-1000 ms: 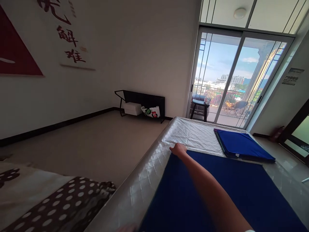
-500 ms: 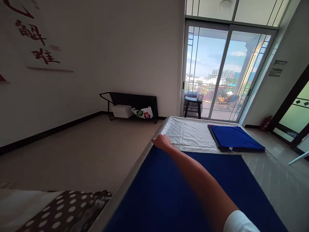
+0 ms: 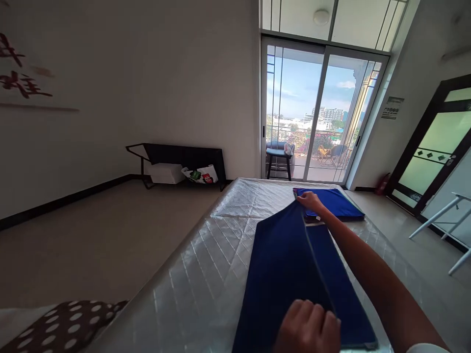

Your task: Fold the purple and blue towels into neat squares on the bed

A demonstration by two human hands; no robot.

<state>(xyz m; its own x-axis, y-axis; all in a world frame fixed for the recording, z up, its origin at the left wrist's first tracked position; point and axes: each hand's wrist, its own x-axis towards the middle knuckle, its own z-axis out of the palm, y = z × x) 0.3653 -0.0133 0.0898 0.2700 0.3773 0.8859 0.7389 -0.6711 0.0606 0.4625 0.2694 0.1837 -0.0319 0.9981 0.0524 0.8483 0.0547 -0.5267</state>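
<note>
On the silvery quilted mattress (image 3: 191, 279), a blue cloth (image 3: 283, 260) lies partly folded; the left hand (image 3: 308, 327) grips its near edge, fingers curled tight, the right hand (image 3: 310, 200) pinches its raised far corner, near a folded blue stack (image 3: 340, 203).

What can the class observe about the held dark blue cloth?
The dark blue cloth looks plain and matte, with thin greyish edging. It is partly folded: one side raised above the other, which lies on the silvery quilted mattress. The right hand grips its far edge; the left hand clenches its near part.
</note>
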